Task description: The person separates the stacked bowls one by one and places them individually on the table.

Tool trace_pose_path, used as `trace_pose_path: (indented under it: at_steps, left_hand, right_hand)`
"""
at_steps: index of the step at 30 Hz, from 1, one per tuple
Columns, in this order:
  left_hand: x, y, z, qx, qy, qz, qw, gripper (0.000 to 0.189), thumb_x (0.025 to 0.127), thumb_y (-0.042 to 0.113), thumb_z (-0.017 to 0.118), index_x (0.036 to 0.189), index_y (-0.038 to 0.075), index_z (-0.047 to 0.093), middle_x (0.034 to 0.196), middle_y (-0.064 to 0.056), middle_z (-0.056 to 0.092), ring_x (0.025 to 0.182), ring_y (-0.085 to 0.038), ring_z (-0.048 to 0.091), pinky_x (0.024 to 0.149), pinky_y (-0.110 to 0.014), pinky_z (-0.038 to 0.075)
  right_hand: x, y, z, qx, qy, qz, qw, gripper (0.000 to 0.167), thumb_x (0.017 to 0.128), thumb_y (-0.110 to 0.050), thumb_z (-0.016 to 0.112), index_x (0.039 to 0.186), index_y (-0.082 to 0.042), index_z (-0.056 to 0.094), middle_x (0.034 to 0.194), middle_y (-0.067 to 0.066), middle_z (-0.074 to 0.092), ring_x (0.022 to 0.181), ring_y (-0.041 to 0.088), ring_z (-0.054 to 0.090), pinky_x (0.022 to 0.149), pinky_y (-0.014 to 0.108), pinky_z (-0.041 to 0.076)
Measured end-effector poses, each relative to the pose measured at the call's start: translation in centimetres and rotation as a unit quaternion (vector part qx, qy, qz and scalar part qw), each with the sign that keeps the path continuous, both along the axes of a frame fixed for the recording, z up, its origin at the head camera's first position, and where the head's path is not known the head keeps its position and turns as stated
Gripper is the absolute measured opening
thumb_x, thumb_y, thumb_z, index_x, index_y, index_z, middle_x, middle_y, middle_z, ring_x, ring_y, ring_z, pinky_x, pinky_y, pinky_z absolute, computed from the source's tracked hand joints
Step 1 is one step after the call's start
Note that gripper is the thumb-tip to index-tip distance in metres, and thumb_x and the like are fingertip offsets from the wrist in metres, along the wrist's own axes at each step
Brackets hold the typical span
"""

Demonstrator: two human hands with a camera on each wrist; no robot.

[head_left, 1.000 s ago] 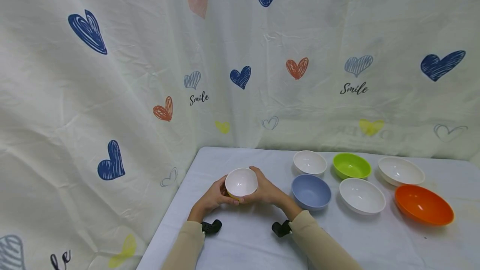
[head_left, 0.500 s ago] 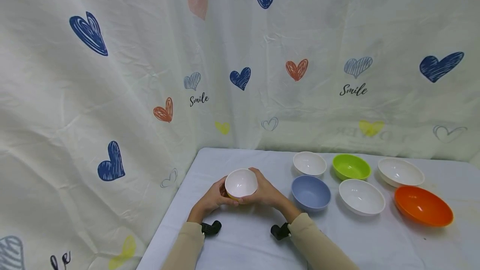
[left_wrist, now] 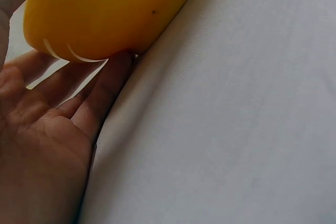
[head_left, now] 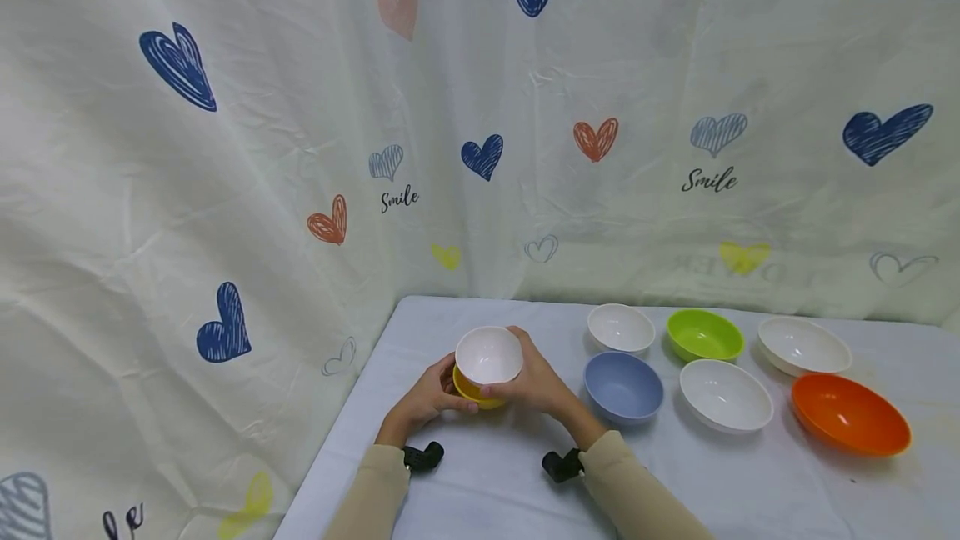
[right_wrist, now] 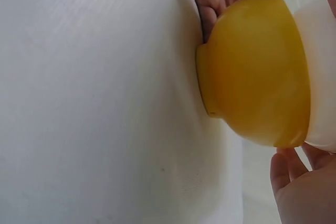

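Observation:
A small white bowl [head_left: 489,355] sits partly inside a yellow bowl [head_left: 471,391], raised and tilted so the yellow rim shows below it. My right hand [head_left: 536,382] grips the white bowl, thumb at the near side and fingers around the far right. On the left, my left hand [head_left: 426,397] holds the yellow bowl between thumb and fingers. The right wrist view has the yellow bowl [right_wrist: 257,72] with its foot on the cloth and the white bowl [right_wrist: 320,77] projecting from its mouth. Left fingers touch the yellow wall [left_wrist: 105,14] in the left wrist view.
To the right stand two rows of bowls: a white one [head_left: 620,328], a green one [head_left: 703,335], and a wide white one [head_left: 802,344] behind; a blue one [head_left: 622,387], another white one [head_left: 725,395] and an orange one [head_left: 850,415] in front. A heart-printed curtain [head_left: 637,215] hangs behind the table.
The white bowl has risen slightly up and right with my right hand, uncovering more of the yellow bowl. My left hand and the yellow bowl have stayed in place.

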State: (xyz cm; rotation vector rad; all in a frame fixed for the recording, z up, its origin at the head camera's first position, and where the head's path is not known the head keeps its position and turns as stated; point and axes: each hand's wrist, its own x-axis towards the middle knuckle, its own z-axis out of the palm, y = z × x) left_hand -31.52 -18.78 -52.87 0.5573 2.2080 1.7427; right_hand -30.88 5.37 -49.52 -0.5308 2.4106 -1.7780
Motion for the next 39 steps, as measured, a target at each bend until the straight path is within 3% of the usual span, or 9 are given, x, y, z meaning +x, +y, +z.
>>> trace_pose_path:
  at_steps: [13, 19, 28, 39]
  left_hand:
    - [0.2, 0.0, 0.0, -0.023, 0.011, 0.003, 0.9997, 0.092, 0.081, 0.023, 0.088, 0.157, 0.024, 0.037, 0.163, -0.001, 0.04, 0.148, -0.026, 0.042, 0.121, -0.037, 0.038]
    - [0.1, -0.1, 0.0, -0.011, 0.003, 0.003, 0.9999, 0.092, 0.079, 0.024, 0.09, 0.156, 0.03, 0.039, 0.161, 0.004, 0.042, 0.146, -0.022, 0.044, 0.12, -0.034, 0.038]
    - [0.0, 0.4, 0.2, 0.002, 0.008, 0.002, 1.0, 0.09, 0.079, 0.016, 0.089, 0.155, 0.025, 0.041, 0.16, -0.001, 0.043, 0.144, -0.025, 0.046, 0.115, -0.027, 0.043]
    - [-1.8, 0.7, -0.1, -0.026, 0.039, 0.016, 0.9988, 0.09, 0.077, 0.019, 0.091, 0.153, 0.028, 0.044, 0.153, 0.005, 0.051, 0.141, -0.021, 0.05, 0.117, -0.032, 0.042]
  right_hand:
    - [0.7, 1.3, 0.8, -0.027, -0.006, -0.034, 0.999, 0.109, 0.068, -0.034, 0.096, 0.154, -0.019, 0.03, 0.147, 0.009, 0.05, 0.125, 0.03, 0.058, 0.106, 0.05, 0.052]
    - [1.5, 2.0, 1.4, -0.021, -0.005, -0.042, 0.9989, 0.11, 0.068, -0.034, 0.096, 0.155, -0.019, 0.03, 0.148, 0.009, 0.049, 0.126, 0.031, 0.057, 0.104, 0.049, 0.054]
    - [2.6, 3.0, 2.0, 0.0, 0.002, -0.05, 0.9987, 0.112, 0.069, -0.033, 0.096, 0.156, -0.019, 0.028, 0.151, 0.012, 0.047, 0.127, 0.034, 0.056, 0.102, 0.051, 0.055]
    - [3.7, 4.0, 2.4, -0.001, -0.004, -0.046, 0.999, 0.113, 0.067, -0.03, 0.097, 0.156, -0.018, 0.028, 0.151, 0.013, 0.047, 0.126, 0.034, 0.057, 0.1, 0.05, 0.055]
